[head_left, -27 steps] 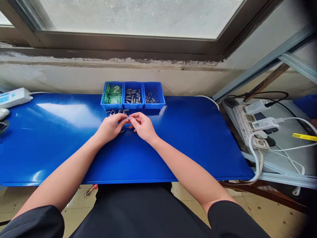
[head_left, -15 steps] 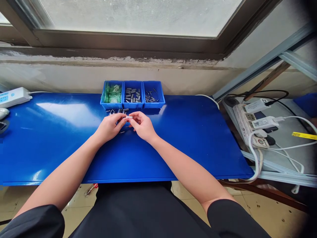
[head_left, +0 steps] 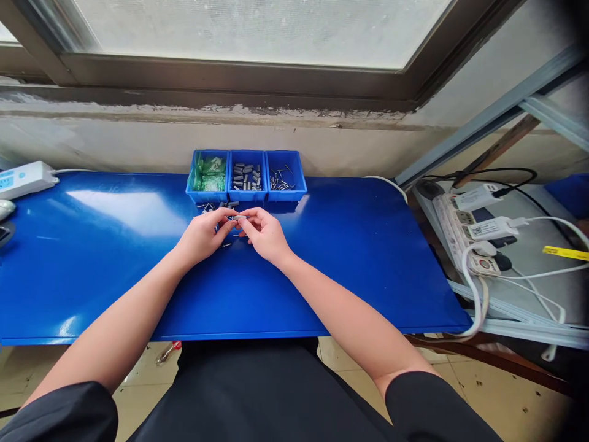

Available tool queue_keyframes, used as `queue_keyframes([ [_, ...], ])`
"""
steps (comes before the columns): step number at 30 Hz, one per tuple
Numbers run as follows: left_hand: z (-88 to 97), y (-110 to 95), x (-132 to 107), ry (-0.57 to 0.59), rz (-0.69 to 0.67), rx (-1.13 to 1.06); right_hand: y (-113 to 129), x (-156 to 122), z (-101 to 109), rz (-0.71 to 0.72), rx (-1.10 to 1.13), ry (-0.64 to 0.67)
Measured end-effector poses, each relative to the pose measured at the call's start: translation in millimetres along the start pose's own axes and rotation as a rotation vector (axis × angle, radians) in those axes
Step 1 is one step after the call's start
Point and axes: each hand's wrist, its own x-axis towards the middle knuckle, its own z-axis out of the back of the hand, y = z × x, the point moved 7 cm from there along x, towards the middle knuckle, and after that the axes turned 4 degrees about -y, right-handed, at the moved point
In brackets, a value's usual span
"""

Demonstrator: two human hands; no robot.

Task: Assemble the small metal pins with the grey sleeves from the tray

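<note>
Blue sheet-metal bench top [head_left: 115, 294] stretches under a grimy window frame [head_left: 230, 77], and both my forearms lie angled in across it, converging toward the middle. My left hand [head_left: 202, 236] and my right hand [head_left: 267, 234] meet palms down, fingers curled narrow, pinching a small metal piece [head_left: 239, 217] between them. It lies crosswise right where my fingertips meet, too small for me to say exactly what it is. Loose metal parts [head_left: 216, 210] lie scattered on the bench just under and beside my left fingers. At 12 o'clock, close to my hands, stands a blue three-compartment parts tray [head_left: 246, 198]. Its left compartment holds a green plastic bag [head_left: 210, 175], the middle one grey metal pieces [head_left: 245, 177], the right one thin metal pins [head_left: 281, 179]. At 2 o'clock, off the bench, sits a white power strip [head_left: 460, 230] with plugged-in adapters; at 10 o'clock, another white power strip [head_left: 25, 179] rests at the bench's far edge.
</note>
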Motion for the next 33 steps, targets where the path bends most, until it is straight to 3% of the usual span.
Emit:
queue_keyframes([
  [17, -1.7, 1.3, 0.1, 0.026, -0.017, 0.068, -1.1, 1.4, 0.3, 0.014, -0.027, 0.000],
  [33, 1.9, -7.1, -0.9, -0.007, -0.008, -0.024, -2.9, 0.8, -0.5, -0.024, -0.019, -0.001],
])
